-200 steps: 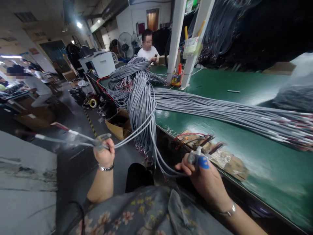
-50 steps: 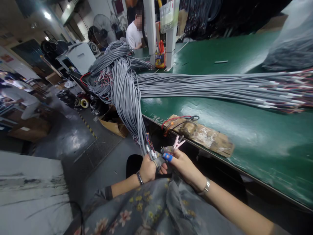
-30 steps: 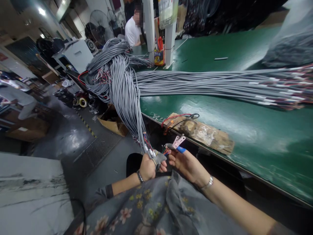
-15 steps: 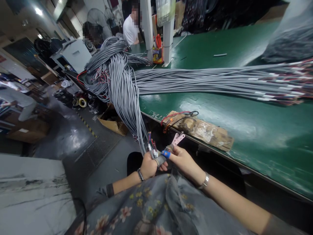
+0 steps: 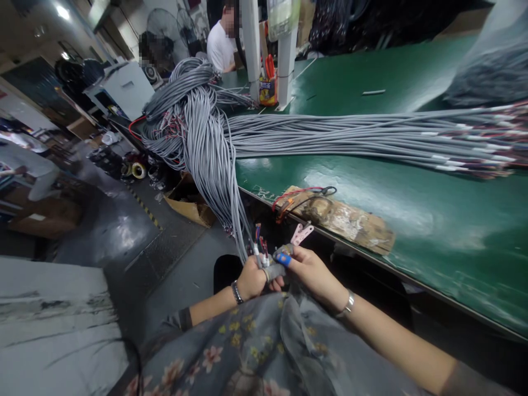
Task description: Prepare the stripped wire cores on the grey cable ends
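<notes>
My left hand (image 5: 251, 279) is closed round the ends of a few grey cables (image 5: 259, 254), whose coloured wire tips stick up above my fist. My right hand (image 5: 308, 269), with a blue cot on the fingertip, pinches a small pink clip tool (image 5: 301, 234) and meets the left hand at the cable ends. The cables run up into a thick grey cable bundle (image 5: 210, 154) that hangs off the edge of the green table (image 5: 371, 187). Both hands sit over my lap, just below the table edge.
More grey cables (image 5: 371, 137) lie across the table to the right. A brown board with red and black leads (image 5: 338, 217) lies at the table edge. A cardboard box (image 5: 187, 206) stands on the floor. A person in white (image 5: 220, 44) sits at the far end.
My hands came together from wide apart over my lap. In the last second the right hand drew close to the left fist and the wire tips rose slightly.
</notes>
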